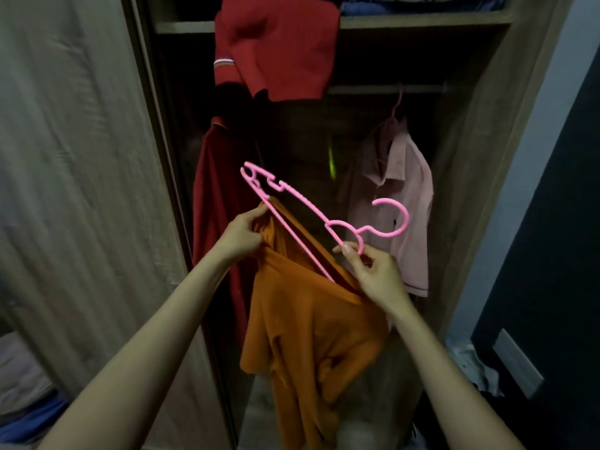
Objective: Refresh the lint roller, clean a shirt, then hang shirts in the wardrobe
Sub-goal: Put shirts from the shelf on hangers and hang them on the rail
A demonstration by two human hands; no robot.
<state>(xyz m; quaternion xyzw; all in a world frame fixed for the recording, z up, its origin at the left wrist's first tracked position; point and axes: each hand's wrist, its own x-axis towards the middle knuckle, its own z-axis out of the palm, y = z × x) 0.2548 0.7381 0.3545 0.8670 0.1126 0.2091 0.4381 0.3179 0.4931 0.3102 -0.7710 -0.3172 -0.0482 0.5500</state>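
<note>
Left hand [243, 237] at frame centre: I see it gripping orange shirt [311, 332] collar. Right hand [373, 271] pinches pink hanger [305, 206] neck, one end tucked inside shirt.

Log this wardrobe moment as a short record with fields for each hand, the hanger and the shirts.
left hand: grips orange shirt near its collar
right hand: pinches pink hanger just below its hook
hanger state: tilted, one end inside the orange shirt, not on the rail
hanging in wardrobe: pink shirt at right, red shirt at left
</note>
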